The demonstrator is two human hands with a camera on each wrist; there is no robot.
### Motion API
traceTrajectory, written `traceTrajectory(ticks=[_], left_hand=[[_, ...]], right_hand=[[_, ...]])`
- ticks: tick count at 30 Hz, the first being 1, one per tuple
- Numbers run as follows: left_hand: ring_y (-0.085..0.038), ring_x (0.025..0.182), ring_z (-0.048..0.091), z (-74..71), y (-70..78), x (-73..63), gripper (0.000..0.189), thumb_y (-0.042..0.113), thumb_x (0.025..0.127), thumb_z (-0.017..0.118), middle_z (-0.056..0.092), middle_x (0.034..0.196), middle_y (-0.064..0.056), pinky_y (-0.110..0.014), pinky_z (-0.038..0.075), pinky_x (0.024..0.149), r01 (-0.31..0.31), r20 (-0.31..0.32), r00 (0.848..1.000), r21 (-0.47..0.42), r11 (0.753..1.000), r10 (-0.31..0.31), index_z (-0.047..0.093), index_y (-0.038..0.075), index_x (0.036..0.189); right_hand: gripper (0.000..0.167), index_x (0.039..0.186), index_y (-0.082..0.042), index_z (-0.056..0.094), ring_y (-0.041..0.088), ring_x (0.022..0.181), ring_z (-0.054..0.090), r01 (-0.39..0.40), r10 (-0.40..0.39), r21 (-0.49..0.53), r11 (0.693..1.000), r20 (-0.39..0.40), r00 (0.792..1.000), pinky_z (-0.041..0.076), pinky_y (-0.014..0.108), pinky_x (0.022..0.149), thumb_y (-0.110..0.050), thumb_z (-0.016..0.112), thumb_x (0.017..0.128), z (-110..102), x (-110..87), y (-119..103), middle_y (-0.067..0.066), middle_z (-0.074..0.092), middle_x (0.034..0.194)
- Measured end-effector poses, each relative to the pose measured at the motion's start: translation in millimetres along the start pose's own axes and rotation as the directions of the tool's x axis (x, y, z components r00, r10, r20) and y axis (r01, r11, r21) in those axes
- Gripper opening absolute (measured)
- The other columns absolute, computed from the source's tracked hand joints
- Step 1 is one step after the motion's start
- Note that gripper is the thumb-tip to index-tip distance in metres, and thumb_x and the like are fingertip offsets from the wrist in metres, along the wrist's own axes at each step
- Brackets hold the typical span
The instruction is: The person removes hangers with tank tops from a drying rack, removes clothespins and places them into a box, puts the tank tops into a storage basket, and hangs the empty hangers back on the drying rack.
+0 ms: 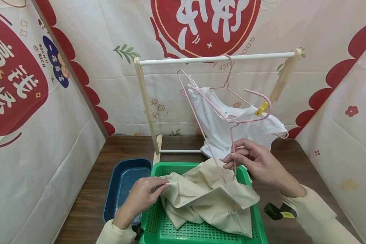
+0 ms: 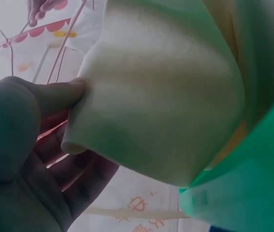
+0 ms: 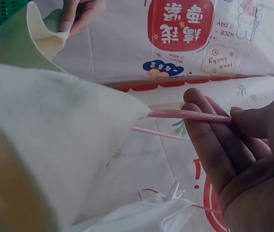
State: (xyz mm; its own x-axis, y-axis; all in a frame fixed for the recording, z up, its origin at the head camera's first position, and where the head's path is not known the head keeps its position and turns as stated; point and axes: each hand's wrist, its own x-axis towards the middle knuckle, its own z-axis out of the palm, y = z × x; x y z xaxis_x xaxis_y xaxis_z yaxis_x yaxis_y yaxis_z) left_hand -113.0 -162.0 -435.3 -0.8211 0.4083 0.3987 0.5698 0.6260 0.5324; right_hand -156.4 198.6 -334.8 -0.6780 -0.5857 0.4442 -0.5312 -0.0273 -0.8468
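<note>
From the head view, the green basket (image 1: 183,232) sits on the brown table (image 1: 82,203), its near edge cut off. The cream cloth (image 1: 207,200) is heaped in the basket, and one flap hides part of the right rim. It is so folded that I cannot tell its shape. The two hands are apart. The left hand (image 1: 144,195), by the basket's left rim, pinches the cloth's edge. The right hand (image 1: 257,164), over the basket's far right part, pinches a pink hanger (image 1: 245,121). The hanger's low end goes behind the cloth's edge and is hidden. Left of the basket, a blue tray (image 1: 128,179) is partly covered by the left arm. Behind the basket, a white shirt (image 1: 215,134) hangs on a rack (image 1: 186,61) and hides part of its right leg. A yellow clip (image 1: 262,108) is at the shirt's shoulder.

The left wrist view is dim. The thumb presses the cloth beside the basket's wall, and the cloth hides some fingertips. The right hand is cut off at the top.

In the right wrist view, thumb and fingers nip the hanger. Only a dark corner of the basket shows, and the shirt is cut off.
</note>
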Motion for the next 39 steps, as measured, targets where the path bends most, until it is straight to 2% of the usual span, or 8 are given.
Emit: traceTrajectory(ticks=[4,14,18,25,28,35,37,39], left_hand=[[-0.005,0.084,0.069,2.5,1.8,0.4,0.012,0.018,0.093,0.07,0.075,0.094,0.006,-0.024,0.056,0.071,-0.007,0.072,0.997,-0.012,1.0,0.008,0.078,0.017,0.101],[-0.001,0.08,0.065,1.4,4.1,-0.9,0.012,0.022,0.095,0.068,0.075,0.09,0.008,-0.022,0.053,0.068,0.012,0.222,0.975,0.002,1.0,-0.012,0.079,0.017,0.098],[0.002,0.08,0.065,-0.5,3.5,-2.3,0.012,0.022,0.094,0.069,0.074,0.09,0.009,-0.019,0.053,0.07,0.013,0.31,0.951,-0.023,1.0,-0.005,0.079,0.017,0.097],[0.007,0.077,0.06,-2.3,1.2,-5.0,0.01,0.021,0.093,0.07,0.073,0.088,0.015,-0.018,0.051,0.069,0.055,0.451,0.892,-0.033,0.998,-0.034,0.079,0.02,0.097],[0.008,0.076,0.059,-2.1,1.2,-5.5,0.01,0.022,0.093,0.07,0.072,0.088,0.016,-0.018,0.051,0.069,0.093,0.476,0.877,-0.034,0.995,-0.065,0.079,0.02,0.097],[0.006,0.078,0.06,-3.4,2.3,-7.0,0.011,0.02,0.092,0.072,0.073,0.091,0.013,-0.02,0.051,0.068,0.152,0.501,0.858,-0.045,0.987,-0.11,0.078,0.017,0.1],[0.006,0.078,0.06,-4.0,2.0,-7.4,0.013,0.02,0.092,0.071,0.072,0.091,0.012,-0.02,0.052,0.069,0.165,0.497,0.859,-0.047,0.985,-0.12,0.078,0.015,0.101],[0.004,0.079,0.061,-4.5,1.6,-8.1,0.014,0.02,0.093,0.07,0.072,0.09,0.011,-0.022,0.053,0.07,0.166,0.475,0.871,-0.048,0.985,-0.124,0.077,0.013,0.103]], right_hand=[[0.015,0.109,0.009,0.05,0.024,0.082,0.074,-0.015,0.015,0.022,1.0,0.004,1.0,0.059,0.034,0.071,0.016,0.049,0.095,2.1,5.6,1.7,0.009,0.076,0.099],[0.014,0.11,0.01,0.048,0.023,0.085,0.074,-0.037,0.037,0.031,0.999,0.003,0.999,0.059,0.035,0.077,0.013,0.051,0.096,-0.9,22.3,-2.2,0.012,0.075,0.1],[0.012,0.108,0.009,0.047,0.022,0.086,0.074,-0.027,0.027,0.032,0.999,-0.006,1.0,0.058,0.033,0.078,0.011,0.051,0.097,-1.7,28.8,-0.1,0.014,0.075,0.1],[0.01,0.107,0.011,0.046,0.022,0.085,0.075,-0.031,0.032,0.059,0.998,-0.02,0.999,0.059,0.035,0.076,0.009,0.05,0.099,-2.3,38.1,7.4,0.014,0.075,0.097],[0.011,0.108,0.013,0.045,0.021,0.085,0.074,-0.041,0.042,0.061,0.997,-0.023,0.999,0.059,0.036,0.075,0.008,0.049,0.099,-2.5,41.3,9.5,0.013,0.075,0.097],[0.01,0.108,0.01,0.046,0.018,0.083,0.075,-0.07,0.073,0.067,0.995,-0.033,0.997,0.059,0.035,0.076,0.004,0.05,0.1,-1.5,48.4,11.2,0.01,0.076,0.096],[0.009,0.108,0.008,0.047,0.019,0.083,0.075,-0.076,0.079,0.072,0.994,-0.035,0.996,0.059,0.035,0.076,0.004,0.05,0.1,-0.7,50.2,11.7,0.011,0.076,0.095],[0.01,0.108,0.01,0.046,0.019,0.082,0.075,-0.081,0.084,0.072,0.994,-0.035,0.996,0.059,0.036,0.076,0.004,0.05,0.1,0.1,51.8,12.1,0.013,0.075,0.095]])
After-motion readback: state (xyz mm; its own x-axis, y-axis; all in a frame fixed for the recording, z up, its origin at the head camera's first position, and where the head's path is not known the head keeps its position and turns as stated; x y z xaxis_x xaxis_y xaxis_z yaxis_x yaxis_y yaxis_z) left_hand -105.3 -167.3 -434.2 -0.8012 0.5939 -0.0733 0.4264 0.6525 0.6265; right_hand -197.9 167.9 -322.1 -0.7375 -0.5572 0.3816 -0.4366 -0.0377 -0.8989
